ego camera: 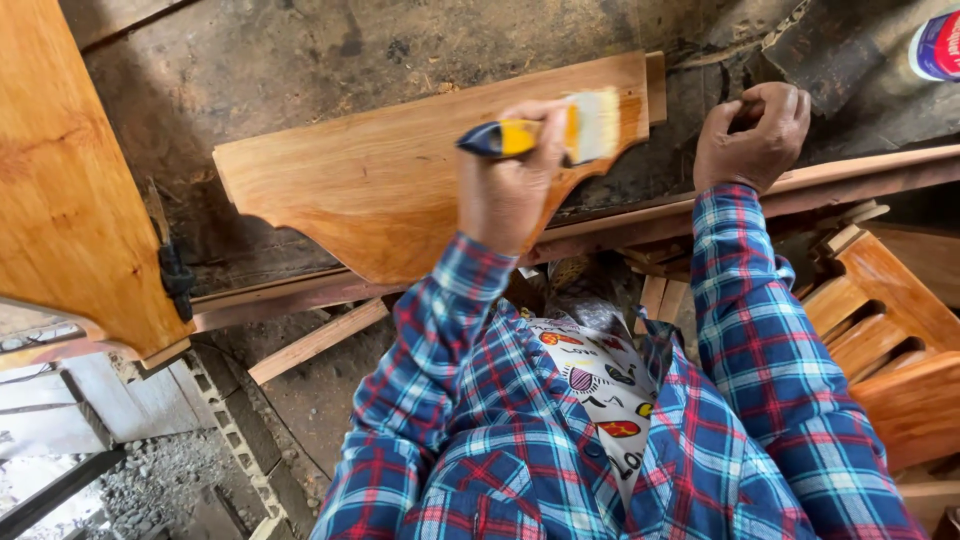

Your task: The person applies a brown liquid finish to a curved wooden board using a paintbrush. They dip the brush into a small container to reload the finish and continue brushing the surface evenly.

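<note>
1. Nearest the camera, a blue, red and white plaid shirt (560,440) hangs open over a white top with coloured patterns (600,385). Both sleeves reach away from the body towards the work.

2. The left hand (510,185) is raised on a bent arm, its back facing the camera. Its fingers are curled tightly round the yellow and dark blue handle of a flat paintbrush with pale bristles (555,130). The brush lies roughly level, handle pointing left, bristles pointing right.

3. The bristles rest on the right end of a curved, glossy orange-brown wooden panel (370,185), which slopes up from left to right behind the left hand.

4. The right hand (752,135) is stretched further out on a straighter arm. It is closed in a fist, knuckles towards the camera, near the upper end of a long reddish wooden rail (860,175). What it grips, if anything, cannot be made out.

5. At the right sits a stack of slatted orange-brown wooden pieces (890,330).

6. At the left edge stands a broad, flat orange-brown wooden board (60,180) with a small black metal fitting (177,280) at its lower right side.

7. Beyond everything lies a dark, stained surface (300,60). A pale loose wooden strip (320,340) lies lower down, beneath the curved panel.
</note>
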